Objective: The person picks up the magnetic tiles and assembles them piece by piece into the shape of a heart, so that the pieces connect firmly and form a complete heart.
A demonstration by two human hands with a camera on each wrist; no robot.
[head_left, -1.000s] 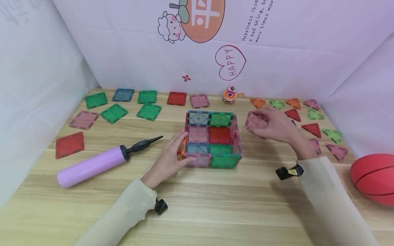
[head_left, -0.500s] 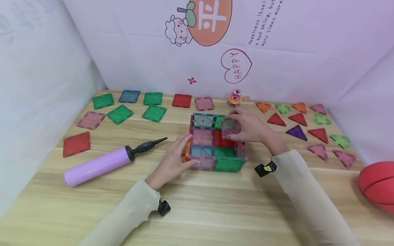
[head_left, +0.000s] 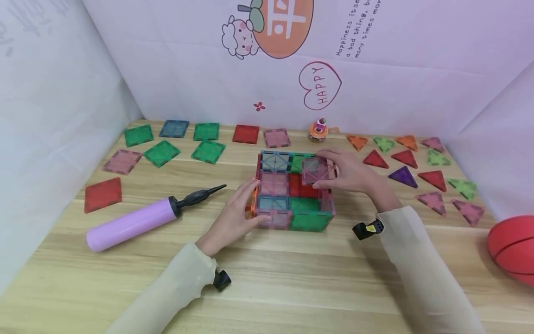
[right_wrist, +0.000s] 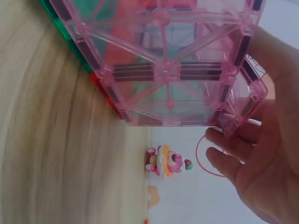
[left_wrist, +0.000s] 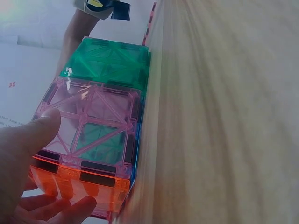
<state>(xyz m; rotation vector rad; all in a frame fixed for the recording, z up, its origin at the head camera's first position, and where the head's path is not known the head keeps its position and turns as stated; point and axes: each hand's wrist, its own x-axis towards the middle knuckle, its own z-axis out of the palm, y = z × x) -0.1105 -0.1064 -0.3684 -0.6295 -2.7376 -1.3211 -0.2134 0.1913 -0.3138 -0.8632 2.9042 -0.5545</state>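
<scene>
An open-topped box of translucent magnetic tiles (head_left: 309, 221) stands mid-table in the head view, with blue, green, pink, red and orange squares. My left hand (head_left: 233, 214) holds its near left corner. In the left wrist view the thumb lies on the pink front tile (left_wrist: 88, 119), the fingers beside the orange side tile (left_wrist: 84, 186). My right hand (head_left: 348, 171) pinches a pink square tile (head_left: 315, 171) over the box's back right part. In the right wrist view, this tile (right_wrist: 245, 100) leans at the top edge of the pink right wall (right_wrist: 163, 70); contact is unclear.
Loose square tiles (head_left: 162, 153) lie at the back left, triangular tiles (head_left: 402, 176) at the right. A purple hand pump (head_left: 133, 223) lies left of the box. A small toy figure (head_left: 319, 130) stands behind it. A red ball (head_left: 513, 248) sits at the right edge.
My right hand has carried the pink square tile leftward from beside the box to above its right part, then shifted it slightly right. The left hand stays at the box's corner.
</scene>
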